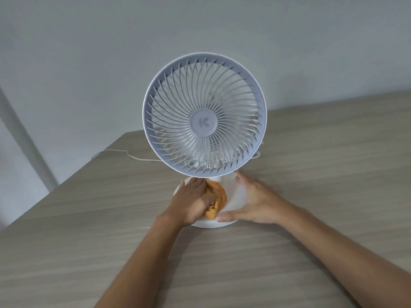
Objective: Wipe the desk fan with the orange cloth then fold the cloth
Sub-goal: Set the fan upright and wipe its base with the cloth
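While our left hand [193,199] presses the bunched cloth [216,200] on the fan [204,114] base, our right hand [249,200] lies flat, steadying it; wiping seems underway, folding remains.

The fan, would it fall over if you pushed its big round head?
Probably it could tip: the desk fan has a wide head on a thin neck. Its broad round base likely helps, and the right hand steadies it while the left hand presses the orange cloth.

Plain grey-white wall [89,52] behind, soft even light. Wood-grain surface [311,196], pale brown, corner at back left. Thin white cable [124,152] trails off its edge.
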### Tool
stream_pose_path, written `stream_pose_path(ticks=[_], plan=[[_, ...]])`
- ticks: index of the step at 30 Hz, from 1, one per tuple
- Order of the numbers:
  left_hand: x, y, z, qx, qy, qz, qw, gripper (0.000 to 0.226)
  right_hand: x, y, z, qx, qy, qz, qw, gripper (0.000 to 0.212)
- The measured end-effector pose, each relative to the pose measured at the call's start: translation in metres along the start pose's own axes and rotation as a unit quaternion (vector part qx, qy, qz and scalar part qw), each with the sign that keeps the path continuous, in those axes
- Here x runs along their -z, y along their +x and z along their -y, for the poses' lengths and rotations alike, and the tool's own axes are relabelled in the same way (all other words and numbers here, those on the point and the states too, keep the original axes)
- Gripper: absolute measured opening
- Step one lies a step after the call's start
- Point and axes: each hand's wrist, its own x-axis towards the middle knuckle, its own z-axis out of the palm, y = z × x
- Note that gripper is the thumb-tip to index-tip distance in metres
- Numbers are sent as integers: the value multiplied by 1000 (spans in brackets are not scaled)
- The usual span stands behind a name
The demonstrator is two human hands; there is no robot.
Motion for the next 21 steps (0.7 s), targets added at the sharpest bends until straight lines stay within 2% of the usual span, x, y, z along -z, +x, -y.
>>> stream_pose_path(ticks=[3, 5, 9, 12, 17, 21], plan=[[-5, -4, 5, -45, 73, -14, 996, 22, -1, -1, 0, -7, -2, -4, 1000, 135], [-7, -7, 4, -50, 101, -12, 994, 28, -2, -2, -1, -14, -2, -7, 1000, 137], [-7, -21, -8, 4, 38, 27, 999, 85, 0, -4, 0, -9, -3, 6, 1000, 144], [-5, -35, -17, 26, -4, 26, 999, 85, 4, -6, 2, 1, -20, 25, 1000, 153], [-8, -37, -15, 38, -5, 11, 999, 84, 7, -8, 2, 12, -36, 29, 999, 143], [-8, -26, -7, 23, 56, 20, 998, 99, 9, -9, 2, 9, -39, 36, 999, 149]])
